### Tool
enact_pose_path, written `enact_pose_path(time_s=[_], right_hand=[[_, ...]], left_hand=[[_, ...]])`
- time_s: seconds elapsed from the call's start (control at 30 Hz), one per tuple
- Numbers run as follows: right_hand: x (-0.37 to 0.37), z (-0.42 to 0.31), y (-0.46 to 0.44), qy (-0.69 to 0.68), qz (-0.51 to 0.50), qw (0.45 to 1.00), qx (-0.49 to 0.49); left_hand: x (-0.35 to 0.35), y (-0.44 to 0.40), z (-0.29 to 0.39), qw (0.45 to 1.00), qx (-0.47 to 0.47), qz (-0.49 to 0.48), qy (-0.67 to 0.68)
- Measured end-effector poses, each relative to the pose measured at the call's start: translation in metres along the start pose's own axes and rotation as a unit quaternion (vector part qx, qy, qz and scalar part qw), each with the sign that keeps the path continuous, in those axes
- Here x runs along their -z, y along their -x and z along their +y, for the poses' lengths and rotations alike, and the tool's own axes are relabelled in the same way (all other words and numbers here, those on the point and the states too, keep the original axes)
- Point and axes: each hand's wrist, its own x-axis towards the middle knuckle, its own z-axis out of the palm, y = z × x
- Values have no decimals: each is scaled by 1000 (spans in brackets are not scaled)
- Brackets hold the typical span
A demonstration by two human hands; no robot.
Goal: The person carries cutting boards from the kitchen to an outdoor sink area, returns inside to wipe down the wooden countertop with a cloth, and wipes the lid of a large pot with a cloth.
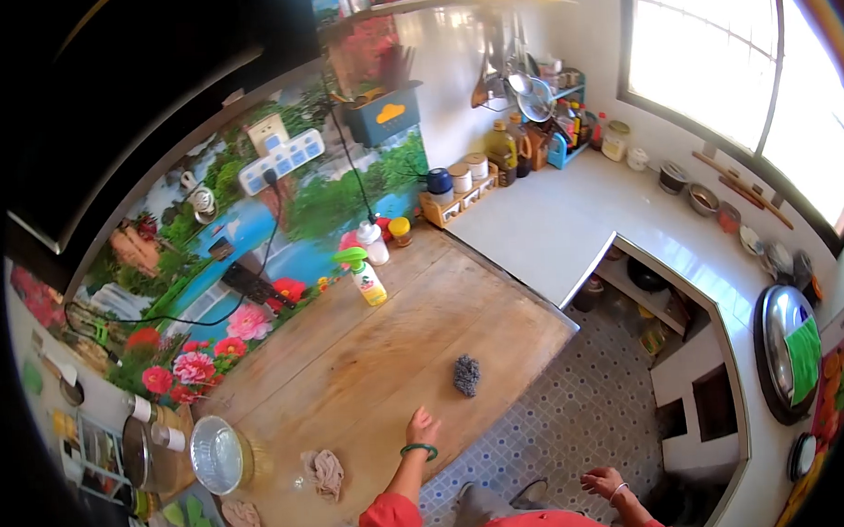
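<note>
My left hand, with a green bangle at the wrist, hangs over the wooden tabletop. Its fingers are loosely bent and somewhat apart, and I see nothing in them. Closest to it is a dark grey scouring pad, lying a short way beyond the fingertips. My right hand is low over the tiled floor beside my body, fingers spread and holding nothing. A crumpled beige cloth rests on the wood left of my left arm. Farther back stands a spray bottle with a green head, upright.
A large metal pot and a second cloth are at the left. Behind the spray bottle are a white bottle and a small yellow jar. The white counter bends round to a lidded wok. Cables hang along the wall.
</note>
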Motion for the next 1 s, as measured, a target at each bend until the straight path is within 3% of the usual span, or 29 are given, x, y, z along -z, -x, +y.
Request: enact_pose_path(time_s=[0.2, 0.27, 0.3, 0.37, 0.4, 0.47, 0.5, 0.57, 0.6, 0.67, 0.7, 0.77, 0.83, 0.9, 0.97, 1.0], right_hand=[[-24, -46, -41, 134, -74, 984, 86], [-36, -63, -48, 121, -86, 984, 98], [-43, -70, -50, 91, -87, 987, 103], [-55, -79, -51, 92, -94, 988, 84], [-62, -84, -53, 83, -92, 990, 66], [-71, -95, -54, 93, -102, 989, 58], [-75, -100, -52, 95, -104, 989, 47], [-90, -127, -39, 103, -99, 989, 41], [-98, -137, -37, 106, -90, 990, 37], [-106, -133, -56, 117, -94, 988, 41], [-112, -136, -60, 124, -97, 986, 46], [-125, -146, -71, 156, -107, 979, 74], [-144, -168, -74, 186, -118, 970, 104], [-169, -193, -68, 196, -153, 948, 201], [-193, -211, -69, 213, -199, 927, 235], [-206, -218, -72, 225, -241, 905, 270]], left_hand=[[55, 43, -3, 988, 98, 107, 53], [79, 42, -9, 988, 9, 120, -94], [94, 43, -6, 987, 12, 131, -89], [124, 54, -4, 888, -153, 283, -329], [140, 60, 5, 887, -148, 291, -328], [166, 73, 28, 789, -123, 374, -472], [172, 79, 31, 788, -117, 376, -472], [183, 83, 34, 719, 44, 417, -554], [189, 81, 26, 718, 49, 418, -554], [199, 79, 6, 763, 173, 389, -486], [204, 79, 2, 762, 179, 390, -485], [219, 81, -3, 813, 146, 356, -437], [241, 77, -20, 825, 119, 356, -423], [249, 82, -31, 837, 97, 353, -407], [251, 87, -25, 884, 10, 410, -225], [251, 86, -26, 884, 15, 410, -225]])
